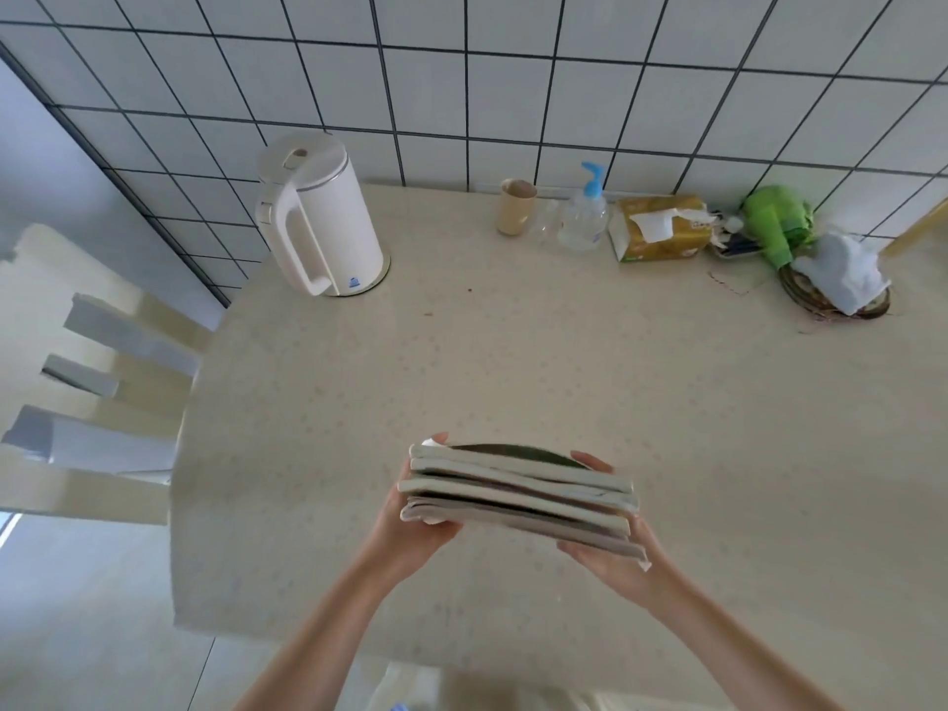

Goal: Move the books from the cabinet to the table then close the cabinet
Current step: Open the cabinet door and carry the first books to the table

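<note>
Both hands [420, 520] hold stacked, pale-edged books [520, 497] above the table [513, 351].

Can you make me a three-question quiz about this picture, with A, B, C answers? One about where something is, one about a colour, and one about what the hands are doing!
1. Where is the kettle?
A. back left of the table
B. on the floor
C. on the books

2. What colour is the soap bottle pump?
A. red
B. blue
C. black

3. What are the hands doing?
A. resting flat
B. pouring water
C. holding the stack of books

Answers: 1 A, it stands by the tiled wall. 2 B, the top is light blue. 3 C, the left hand and right hand grip its ends.
</note>
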`<state>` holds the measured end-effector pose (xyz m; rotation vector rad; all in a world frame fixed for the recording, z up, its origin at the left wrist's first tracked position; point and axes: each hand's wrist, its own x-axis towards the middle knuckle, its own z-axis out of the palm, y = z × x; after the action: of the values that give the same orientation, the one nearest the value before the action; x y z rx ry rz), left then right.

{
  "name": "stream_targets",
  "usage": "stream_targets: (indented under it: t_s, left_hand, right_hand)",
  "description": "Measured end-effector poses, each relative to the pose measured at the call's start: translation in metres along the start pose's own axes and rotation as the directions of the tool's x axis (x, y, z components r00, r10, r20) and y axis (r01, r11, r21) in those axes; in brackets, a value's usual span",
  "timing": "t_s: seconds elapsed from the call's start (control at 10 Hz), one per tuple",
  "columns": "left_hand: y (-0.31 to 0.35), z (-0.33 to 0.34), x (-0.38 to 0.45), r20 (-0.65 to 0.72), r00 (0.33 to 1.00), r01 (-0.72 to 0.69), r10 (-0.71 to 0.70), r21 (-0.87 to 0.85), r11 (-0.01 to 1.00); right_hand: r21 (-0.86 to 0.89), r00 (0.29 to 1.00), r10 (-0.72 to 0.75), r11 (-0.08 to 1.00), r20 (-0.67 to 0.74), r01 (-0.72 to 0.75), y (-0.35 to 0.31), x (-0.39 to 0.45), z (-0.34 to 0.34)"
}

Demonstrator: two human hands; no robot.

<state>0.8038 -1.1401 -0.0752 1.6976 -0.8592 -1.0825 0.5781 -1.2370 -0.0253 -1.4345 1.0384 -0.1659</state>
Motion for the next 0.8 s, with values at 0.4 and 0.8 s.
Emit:
stream_targets:
  t_s: [0.4,0.8]
  left_hand:
    - [-0.022,-0.004,0.014,-0.025,0.995,0.097,-0.095,0.068,0.993]
    - [0.008,-0.013,0.053,-0.068,0.990,0.135,-0.126,0.151,0.979]
  right_hand:
    - [0.120,0.978,0.120,0.988,-0.168,-0.100,0.003,0.000,-0.013]
    - [-0.005,0.974,-0.027,1.000,-0.225,0.026,0.014,0.064,-0.040]
